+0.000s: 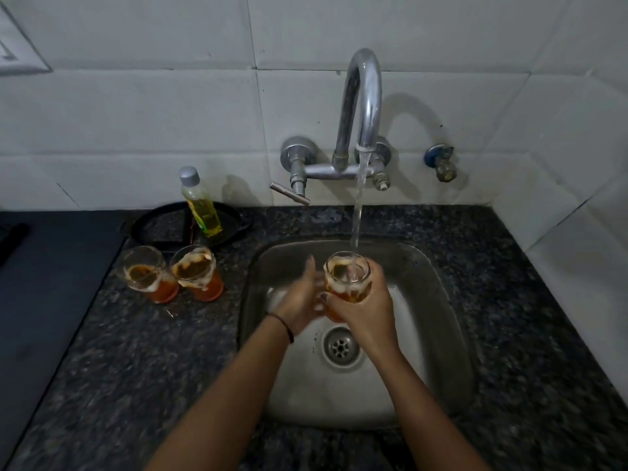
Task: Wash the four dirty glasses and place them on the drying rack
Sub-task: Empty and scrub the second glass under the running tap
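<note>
My right grip is curled round a dirty glass, held upright over the sink with the water stream running into it. My left grip sits just beside it, fingers fairly straight and holding nothing I can make out. I judge this an early rinse. Scrubbing comes next. A second glass and a third glass wait on the worktop. No rack is in view.

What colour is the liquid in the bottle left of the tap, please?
Yellow, in the clear bottle; the head view shows it best.
</note>
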